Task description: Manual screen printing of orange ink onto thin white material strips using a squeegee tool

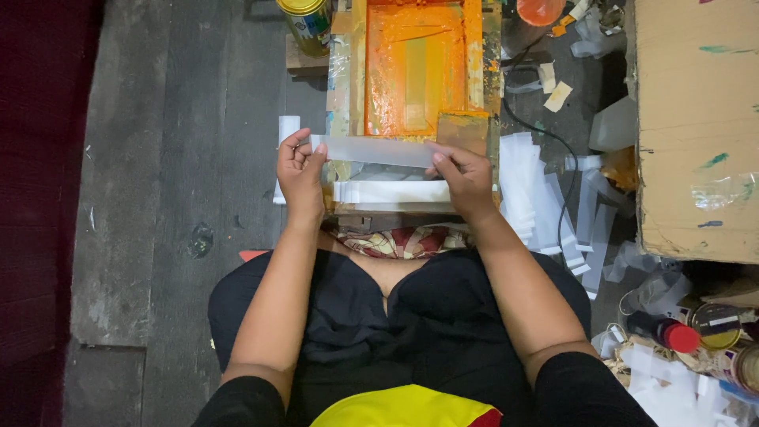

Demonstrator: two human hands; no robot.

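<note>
1. Head view looks down on a translucent strip (371, 150), held level between both hands just in front of the orange printing frame (415, 67).
2. Left hand (300, 170) pinches the strip's left end between thumb and curled fingers; right hand (466, 178) grips the right end with fingertips on top.
3. Directly under the strip lies a stack of white strips (391, 191) on a small wooden stand (395, 215), touching the near edge of the frame.
4. Printing frame is coated with wet orange ink, with a paler rectangle at its middle; whether the strip touches it, I cannot tell.
5. Containers: a yellow-lidded tin can (307, 22) stands beside the frame's far left corner; an orange bowl (541, 9) sits at the far right, its contents cut off by the edge. Near the right knee are a red-capped bottle (668, 332) and an open tin (718, 326) showing yellowish paint.
6. Loose white strips (545, 202) fan out on the floor right of the stand, crossed by a black cable (565, 186).
7. Cardboard box (696, 126) blocks the right side; dark grey floor (158, 198) lies to the left.
</note>
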